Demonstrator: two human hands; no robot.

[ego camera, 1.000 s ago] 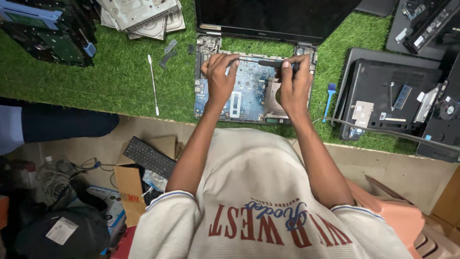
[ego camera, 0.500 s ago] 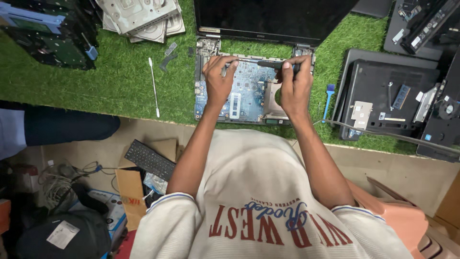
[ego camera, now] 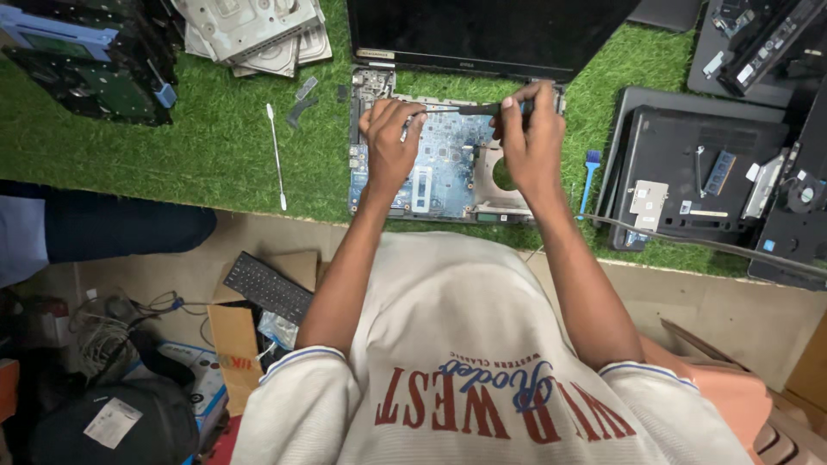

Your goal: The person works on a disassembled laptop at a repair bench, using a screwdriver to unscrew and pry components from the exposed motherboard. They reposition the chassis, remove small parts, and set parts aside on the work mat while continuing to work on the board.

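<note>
Blue motherboard (ego camera: 439,159), one screwdriver (ego camera: 469,108), two hands

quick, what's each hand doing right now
left hand: closed, steadying the screwdriver tip on the laptop board
right hand: closed on the screwdriver handle

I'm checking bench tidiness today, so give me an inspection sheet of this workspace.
Surface: green artificial-turf mat over a pale bench.
Job's things: opened laptop base with blue circuit board; black-handled screwdriver lying across it.
Clutter: white plastic pry stick, small blue brush, stacked silver drives, dismantled black laptop shells.
Grippers: left hand at the screwdriver's shaft, right hand gripping its handle.
Cables: grey cable over the right shells.
Surroundings: loose black keyboard below the bench.
</note>
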